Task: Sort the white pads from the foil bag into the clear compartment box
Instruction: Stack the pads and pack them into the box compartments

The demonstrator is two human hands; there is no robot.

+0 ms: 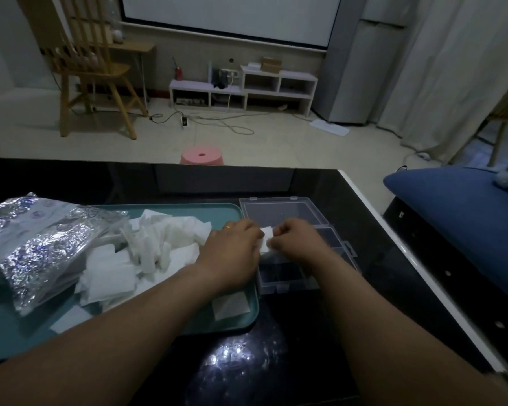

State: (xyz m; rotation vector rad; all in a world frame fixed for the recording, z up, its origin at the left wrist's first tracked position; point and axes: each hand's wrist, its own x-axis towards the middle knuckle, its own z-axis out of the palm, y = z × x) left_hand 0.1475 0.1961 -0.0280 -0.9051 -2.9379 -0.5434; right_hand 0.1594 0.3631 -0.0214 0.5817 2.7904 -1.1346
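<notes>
- Left hand (pixel 232 247): fingers curled and pinching the left edge of the held white pad (pixel 266 240); a ring is showing on one finger.
- Right hand (pixel 296 240): fingers curled likewise and pinching the right edge of the same item, so the two sets of fingertips are nearly meeting.
- Held white pad: sitting between the fingertips of both hands. Whether it is one pad or a thin stack cannot be told.
- Clear compartment box (pixel 288 278): lying directly beneath the fingers, with its lid (pixel 279 212) open beyond the fingertips. The compartments on the wrist side are looking empty.
- Heap of white pads (pixel 165 241): lying on the teal tray (pixel 188 210), just left of the left-hand fingers.
- Foil bag (pixel 41 244): lying well to the left, past the heap.
- Step in hand, as judged: the person is squaring the pad and lowering it into a compartment under the fingers.
- Handling note: the pad is looking soft, so a light pinch is advised.
  - Keep the pad flat and line its edges up with the dividers.
  - Release with both hands together so it does not fold or bridge a divider.
  - Press it flat with straight fingers only if a corner is riding up.
</notes>
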